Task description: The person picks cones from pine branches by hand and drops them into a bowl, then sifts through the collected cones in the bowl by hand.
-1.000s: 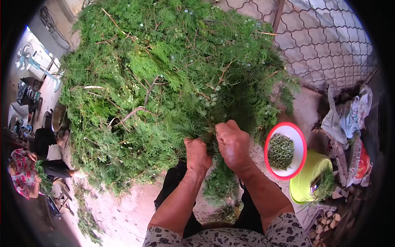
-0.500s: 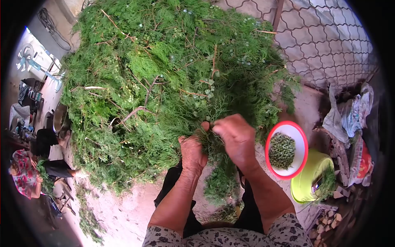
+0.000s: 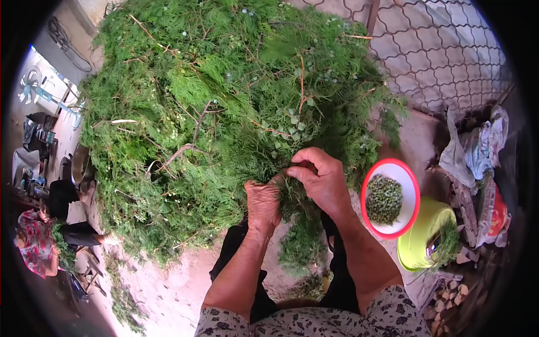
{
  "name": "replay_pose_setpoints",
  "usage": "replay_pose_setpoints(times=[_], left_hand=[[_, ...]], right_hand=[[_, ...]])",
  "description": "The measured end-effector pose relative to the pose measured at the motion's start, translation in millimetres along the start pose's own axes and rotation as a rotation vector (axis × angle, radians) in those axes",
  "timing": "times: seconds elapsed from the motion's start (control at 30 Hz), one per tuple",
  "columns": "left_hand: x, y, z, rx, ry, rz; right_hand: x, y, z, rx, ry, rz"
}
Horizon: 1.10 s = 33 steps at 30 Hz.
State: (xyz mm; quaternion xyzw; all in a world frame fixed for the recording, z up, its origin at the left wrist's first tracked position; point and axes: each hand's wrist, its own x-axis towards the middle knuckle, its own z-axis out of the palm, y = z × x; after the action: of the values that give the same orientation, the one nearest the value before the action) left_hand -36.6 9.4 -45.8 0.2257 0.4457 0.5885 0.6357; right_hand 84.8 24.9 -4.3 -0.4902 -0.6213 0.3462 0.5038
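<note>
Plucking seems underway at the pile's (image 3: 185, 84) near edge: left hand (image 3: 263, 203) grips foliage (image 3: 289, 196); right hand (image 3: 325, 178), grasp unclear, next needs a precise pinch.

Forward of my right fingers (image 3: 312, 155), the branch pile (image 3: 191, 106) obstructs low travel; berry-bearing twigs (image 3: 296, 123) project just beyond the fingertips. Left of my left hand (image 3: 263, 202), the same pile bars sideways movement at its level. Above both sets of fingers, open air permits a raised crossing. Rearward of the left fingers, outside the forearm, bare floor (image 3: 174, 281) provides clearance. Between the forearms, a green sprig (image 3: 303, 247) restricts the gap. Right of the right fingers, the red-rimmed bowl (image 3: 409, 191) obstructs; the lime-green tub (image 3: 412, 241) blocks passage behind it.
</note>
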Motion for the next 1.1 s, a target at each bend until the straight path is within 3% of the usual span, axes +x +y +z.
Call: replay_pose_setpoints(times=[0.13, 0.27, 0.37, 0.43, 0.47, 0.53, 0.57, 0.63, 0.67, 0.83, 0.9, 0.97, 1.03, 1.07, 1.1], left_hand=[[-7, 13, 10, 0.056, 0.057, -0.002], [-7, 15, 9, 0.106, 0.04, 0.05], [-7, 15, 8, 0.17, 0.028, 0.066], [-6, 15, 9, 0.132, 0.042, 0.07], [-6, 15, 9, 0.133, 0.041, 0.07], [-6, 16, 7, 0.053, -0.016, 0.038], [-6, 18, 8, 0.052, -0.014, 0.038], [-8, 22, 13, -0.001, 0.05, -0.087], [-6, 22, 13, -0.003, 0.05, -0.081], [-6, 17, 10, -0.133, -0.013, -0.041], [-4, 13, 7, -0.098, -0.014, -0.039], [-5, 13, 6, -0.061, -0.015, -0.039], [-7, 16, 6, 0.163, -0.069, -0.045], [-5, 9, 0, 0.164, -0.071, -0.046], [1, -4, -11, 0.431, -0.108, 0.148]], right_hand=[[-2, 0, -1, 0.05, -0.045, 0.158], [-2, 7, 1, 0.008, -0.022, 0.029], [-2, 7, 0, 0.088, -0.072, 0.226], [1, 20, 5, -0.042, 0.026, -0.23], [-2, 20, 5, -0.042, 0.027, -0.23], [-9, 2, 5, 0.3, -0.007, 0.276], [-9, 0, 2, 0.3, -0.01, 0.276], [-8, -1, -9, 0.761, -0.012, 0.562], [-6, 10, -11, 0.97, -0.061, 0.476], [7, -6, -20, 1.106, 0.054, 0.547], [4, -4, -17, 0.957, 0.015, 0.433], [1, -17, -15, 0.573, -0.025, 0.385], [1, -8, -2, 0.198, 0.041, 0.099], [1, -9, 1, 0.168, 0.03, -0.004], [1, -10, 2, -0.018, 0.065, -0.13]])
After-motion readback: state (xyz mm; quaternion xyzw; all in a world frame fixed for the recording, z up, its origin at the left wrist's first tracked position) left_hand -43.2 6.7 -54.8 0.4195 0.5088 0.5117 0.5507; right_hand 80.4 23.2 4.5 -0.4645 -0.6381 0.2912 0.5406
